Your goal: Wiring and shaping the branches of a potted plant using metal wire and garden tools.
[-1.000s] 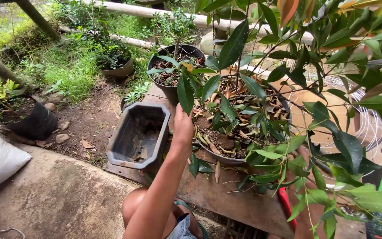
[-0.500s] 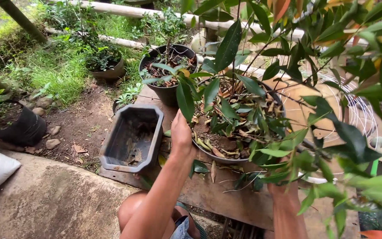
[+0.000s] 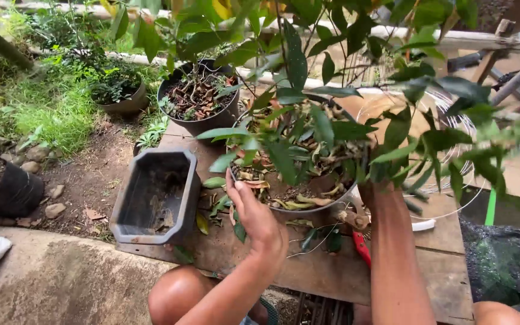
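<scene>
Landmark: round pot (image 3: 308,207) with a leafy plant, dry leaves and soil seen inside; stood on the wooden desk (image 3: 440,241).
Left hand (image 3: 254,216): laid open against the near-left rim of the round pot, fingers spread along it.
Right hand (image 3: 373,191): pressed to the right side of the round pot; grip hidden by foliage, cannot be told.
Rectangular planter (image 3: 154,195): dark, left of the round pot, only a soil film seen inside.
Second black pot (image 3: 200,99): behind-left of the round pot, filled with dead leaves.
Red-handled pruner (image 3: 361,247): on the desk, just in front of the round pot.
Surroundings: bare earth and grass (image 3: 49,114) left of the round pot; concrete slab (image 3: 55,283) front-left.
</scene>
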